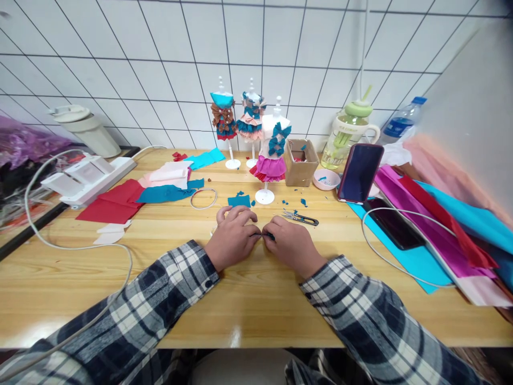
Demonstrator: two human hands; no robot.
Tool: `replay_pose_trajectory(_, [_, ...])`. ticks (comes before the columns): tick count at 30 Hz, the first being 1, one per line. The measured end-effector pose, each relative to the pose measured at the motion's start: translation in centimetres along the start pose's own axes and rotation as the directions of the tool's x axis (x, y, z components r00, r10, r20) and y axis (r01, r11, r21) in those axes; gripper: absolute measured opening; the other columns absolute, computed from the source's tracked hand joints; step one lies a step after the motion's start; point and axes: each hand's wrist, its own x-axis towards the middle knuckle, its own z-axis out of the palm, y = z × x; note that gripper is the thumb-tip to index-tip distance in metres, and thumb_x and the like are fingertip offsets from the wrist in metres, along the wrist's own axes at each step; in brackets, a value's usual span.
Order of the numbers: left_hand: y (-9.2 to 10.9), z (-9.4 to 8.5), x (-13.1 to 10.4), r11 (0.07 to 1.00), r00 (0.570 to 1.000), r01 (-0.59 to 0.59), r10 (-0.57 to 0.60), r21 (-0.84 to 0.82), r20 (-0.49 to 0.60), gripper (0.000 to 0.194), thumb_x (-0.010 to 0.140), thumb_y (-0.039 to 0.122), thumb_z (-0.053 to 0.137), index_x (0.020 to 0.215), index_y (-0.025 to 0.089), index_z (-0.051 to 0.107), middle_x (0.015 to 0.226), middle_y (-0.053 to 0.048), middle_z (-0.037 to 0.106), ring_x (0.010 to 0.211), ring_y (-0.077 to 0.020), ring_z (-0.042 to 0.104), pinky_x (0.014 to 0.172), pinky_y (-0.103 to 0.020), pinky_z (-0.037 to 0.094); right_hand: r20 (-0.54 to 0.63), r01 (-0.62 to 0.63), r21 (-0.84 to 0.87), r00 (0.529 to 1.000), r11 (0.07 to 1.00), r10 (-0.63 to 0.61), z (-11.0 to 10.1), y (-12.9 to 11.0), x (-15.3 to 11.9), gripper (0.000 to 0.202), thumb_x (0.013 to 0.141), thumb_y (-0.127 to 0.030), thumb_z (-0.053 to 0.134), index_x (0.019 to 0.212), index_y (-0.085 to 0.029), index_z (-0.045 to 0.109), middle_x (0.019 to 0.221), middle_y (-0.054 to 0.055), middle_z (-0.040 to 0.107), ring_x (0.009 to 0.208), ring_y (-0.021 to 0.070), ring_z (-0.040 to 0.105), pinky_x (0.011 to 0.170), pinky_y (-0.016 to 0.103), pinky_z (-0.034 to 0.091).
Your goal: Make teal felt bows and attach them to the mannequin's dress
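Observation:
My left hand (235, 236) and my right hand (292, 243) meet low over the table, thumb and fingertips of each pinched together. A small dark piece shows at the right fingertips; it is too small to name. Just beyond the left hand lies a teal cloth rectangle (239, 201). Black-handled thread snips (301, 218) lie beyond the right hand, among teal scraps (303, 202). Behind the hands stands a small white dress form (276, 136) with teal bows on its bodice and a magenta skirt.
Two more dressed forms (223, 115) stand near the tiled wall. A cardboard box (301, 170), pink bowl (326, 180) and upright phone (359, 174) are on the right, before folded fabrics (417, 219). Red cloth (116, 202), a power strip (92, 176) and a cable (92, 248) lie left.

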Motion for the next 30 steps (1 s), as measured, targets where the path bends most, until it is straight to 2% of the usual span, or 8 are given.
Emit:
replay_pose_trajectory(4, [-0.4, -0.1, 0.0, 0.999, 1.000, -0.002, 0.004, -0.053, 0.020, 0.014, 0.082, 0.024, 0.056, 0.077, 0.021, 0.068, 0.099, -0.006, 0.063, 0.108, -0.0266, 0.049, 0.092, -0.049, 0.033, -0.047, 0.026, 0.081, 0.999, 0.996, -0.023, -0.5, 1.0, 0.1, 0.021, 0.090, -0.033, 0.047, 0.093, -0.023, 0.064, 0.095, 0.002, 0.064, 0.085, 0.0149, 0.059, 0.063, 0.025, 0.036])
replay_pose_trajectory(7, [-1.1, 0.0, 0.0, 0.988, 1.000, 0.010, -0.010, -0.151, -0.003, 0.010, 0.080, 0.021, 0.057, 0.077, 0.019, 0.066, 0.097, -0.006, 0.063, 0.100, -0.0228, 0.053, 0.089, -0.042, 0.040, -0.201, -0.109, 0.171, 0.969, 0.979, 0.143, -1.6, 3.8, 0.3, 0.027, 0.088, -0.038, 0.050, 0.108, -0.022, 0.060, 0.098, 0.003, 0.065, 0.086, 0.0159, 0.059, 0.068, 0.026, 0.038])
replay_pose_trajectory(10, [-1.7, 0.2, 0.0, 0.963, 0.998, 0.030, -0.045, -0.268, -0.048, 0.008, 0.079, 0.018, 0.056, 0.075, 0.018, 0.063, 0.093, -0.005, 0.064, 0.092, -0.0191, 0.056, 0.087, -0.037, 0.044, -0.305, -0.237, 0.163, 0.911, 0.958, 0.278, -2.4, 7.3, 0.5, 0.022, 0.088, -0.033, 0.049, 0.097, -0.020, 0.064, 0.092, 0.005, 0.065, 0.084, 0.0180, 0.058, 0.070, 0.028, 0.039])
replay_pose_trajectory(13, [-1.7, 0.4, 0.1, 0.933, 0.994, 0.065, -0.090, -0.355, -0.053, 0.007, 0.079, 0.016, 0.055, 0.074, 0.017, 0.059, 0.089, -0.004, 0.066, 0.089, -0.0172, 0.059, 0.086, -0.035, 0.045, -0.268, -0.188, 0.138, 0.938, 0.972, 0.220, -2.2, 9.0, 0.7, 0.018, 0.085, -0.028, 0.052, 0.089, -0.019, 0.067, 0.091, 0.005, 0.065, 0.089, 0.0200, 0.056, 0.079, 0.031, 0.039])
replay_pose_trajectory(16, [-1.5, 0.4, 0.2, 0.913, 0.993, 0.107, -0.121, -0.395, -0.010, 0.008, 0.079, 0.017, 0.055, 0.073, 0.018, 0.059, 0.085, -0.003, 0.068, 0.084, -0.0160, 0.060, 0.083, -0.032, 0.046, -0.200, -0.075, 0.137, 0.974, 0.988, 0.102, -1.4, 8.6, 0.8, 0.016, 0.083, -0.027, 0.055, 0.091, -0.021, 0.068, 0.094, 0.005, 0.065, 0.093, 0.0206, 0.054, 0.083, 0.032, 0.038])
replay_pose_trajectory(23, [-1.2, 0.5, 0.3, 0.905, 0.986, 0.158, -0.168, -0.394, 0.009, 0.009, 0.078, 0.018, 0.055, 0.069, 0.018, 0.059, 0.080, -0.003, 0.067, 0.079, -0.0169, 0.060, 0.079, -0.031, 0.046, -0.229, 0.010, 0.110, 0.973, 0.994, 0.015, 0.0, 6.2, 1.8, 0.020, 0.083, -0.026, 0.057, 0.100, -0.020, 0.066, 0.100, 0.007, 0.064, 0.098, 0.0224, 0.051, 0.086, 0.033, 0.038])
replay_pose_trajectory(26, [-1.1, 0.6, 0.3, 0.897, 0.984, 0.168, -0.180, -0.408, 0.009, 0.010, 0.078, 0.019, 0.056, 0.069, 0.018, 0.060, 0.079, -0.002, 0.067, 0.079, -0.0167, 0.060, 0.077, -0.031, 0.045, -0.199, 0.006, 0.053, 0.980, 0.999, 0.004, 0.6, 5.8, 2.5, 0.020, 0.084, -0.026, 0.056, 0.100, -0.020, 0.067, 0.102, 0.007, 0.063, 0.097, 0.0218, 0.052, 0.086, 0.033, 0.038])
replay_pose_trajectory(30, [-1.1, 0.8, 0.3, 0.890, 0.981, 0.184, -0.194, -0.417, 0.020, 0.010, 0.078, 0.020, 0.056, 0.069, 0.018, 0.061, 0.079, -0.002, 0.067, 0.080, -0.0165, 0.060, 0.077, -0.030, 0.045, -0.150, -0.075, 0.025, 0.986, 0.997, 0.078, 1.2, 5.8, 3.0, 0.017, 0.087, -0.025, 0.052, 0.091, -0.019, 0.068, 0.100, 0.007, 0.064, 0.090, 0.0187, 0.056, 0.075, 0.029, 0.040])
